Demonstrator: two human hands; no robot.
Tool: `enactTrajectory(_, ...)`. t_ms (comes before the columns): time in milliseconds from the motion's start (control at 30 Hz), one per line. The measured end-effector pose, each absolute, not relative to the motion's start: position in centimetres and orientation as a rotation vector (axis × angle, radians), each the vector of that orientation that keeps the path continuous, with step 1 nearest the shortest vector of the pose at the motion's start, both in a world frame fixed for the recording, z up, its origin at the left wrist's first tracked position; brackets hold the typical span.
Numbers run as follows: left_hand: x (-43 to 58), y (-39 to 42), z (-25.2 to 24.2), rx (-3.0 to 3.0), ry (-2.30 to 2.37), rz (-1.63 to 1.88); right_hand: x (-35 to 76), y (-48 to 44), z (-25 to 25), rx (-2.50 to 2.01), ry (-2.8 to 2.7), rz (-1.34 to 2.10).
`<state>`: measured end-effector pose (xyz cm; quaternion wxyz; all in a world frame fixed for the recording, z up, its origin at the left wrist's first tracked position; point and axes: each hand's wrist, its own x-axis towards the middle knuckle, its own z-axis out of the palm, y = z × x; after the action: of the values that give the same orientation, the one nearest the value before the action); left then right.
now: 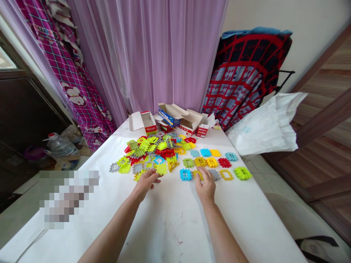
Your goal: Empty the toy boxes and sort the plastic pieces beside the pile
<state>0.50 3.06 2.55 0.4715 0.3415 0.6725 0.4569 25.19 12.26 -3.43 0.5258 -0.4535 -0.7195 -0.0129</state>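
Note:
At the near edge of a heap of plastic interlocking building tiles (142, 153) is my left hand (146, 182). Its fingers are slightly bent and apart, beside a lime-green tile (161, 169), with nothing visibly gripped. Over the front row of laid-out tiles, my right hand (206, 185) is open with curved fingers. It partly covers a yellow tile (197, 175) and a grey tile (216, 175); whether it touches them I cannot tell. A blue tile (186, 174) lies to its left. On its right are a yellow frame-shaped tile (226, 175) and a green tile (242, 173).
Opened cardboard boxes, among them a blue one (168, 115) and a red one (149, 124), stand along the table's back. A white bag (265, 124) adjoins the right edge. A pixelated patch (68, 199) covers something at the left. Purple curtains (164, 54) hang behind.

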Motion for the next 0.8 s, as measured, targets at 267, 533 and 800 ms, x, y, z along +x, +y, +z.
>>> enactTrajectory(267,2.8,2.2,2.2,0.795,1.552,1.075,24.0,10.3,-1.6,-0.945,-1.962,0.087)
enactTrajectory(533,4.0,2.2,2.2,0.907,1.563,0.991,21.8,8.0,-0.7,-0.912,-2.310,0.290)
enactTrajectory(800,4.3,2.5,1.4,0.995,1.542,1.022,21.9,8.2,-0.6,-0.952,-2.280,0.287)
